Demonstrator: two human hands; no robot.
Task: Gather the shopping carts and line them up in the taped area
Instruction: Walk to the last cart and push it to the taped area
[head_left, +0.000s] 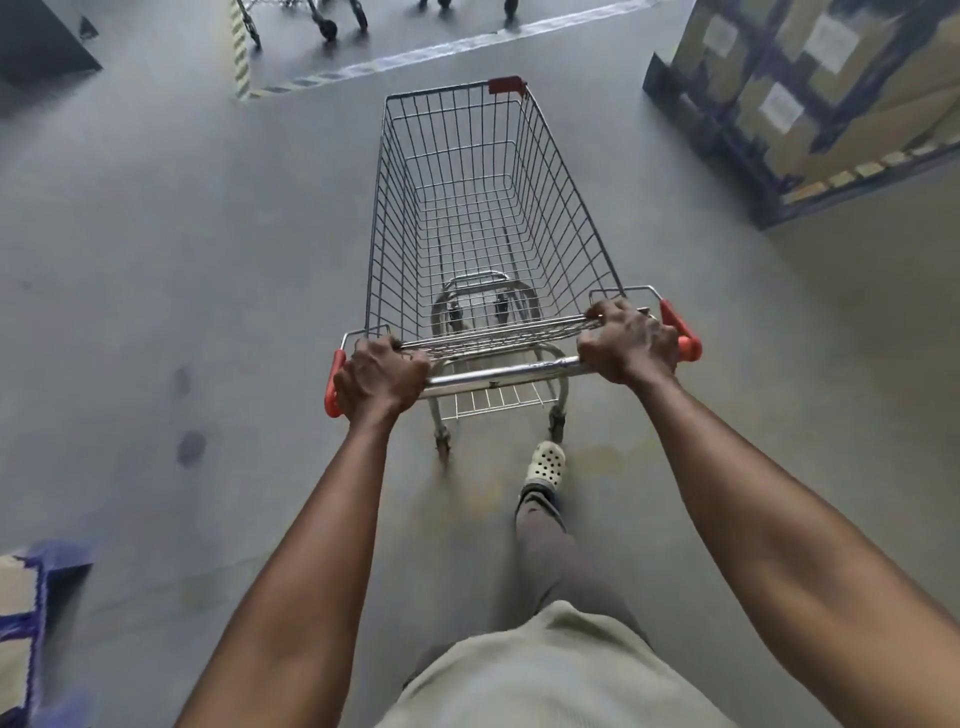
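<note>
An empty wire shopping cart (561, 208) with red corner caps stands on the grey floor straight ahead of me. Its chrome handle bar (506, 372) runs between my hands. My left hand (379, 376) grips the bar's left end beside a red cap. My right hand (628, 343) grips the right end. Beyond the cart's front lies the taped area, edged by a white tape line (441, 52) and a yellow-striped line (240, 52). Wheels and lower frames of other carts (327, 21) show inside it at the top edge.
A blue pallet rack with cardboard boxes (810, 104) stands at the right. A blue pallet corner (31, 613) sits at the lower left, and a dark block (36, 47) at the upper left. My right foot in a white clog (545, 462) is behind the cart.
</note>
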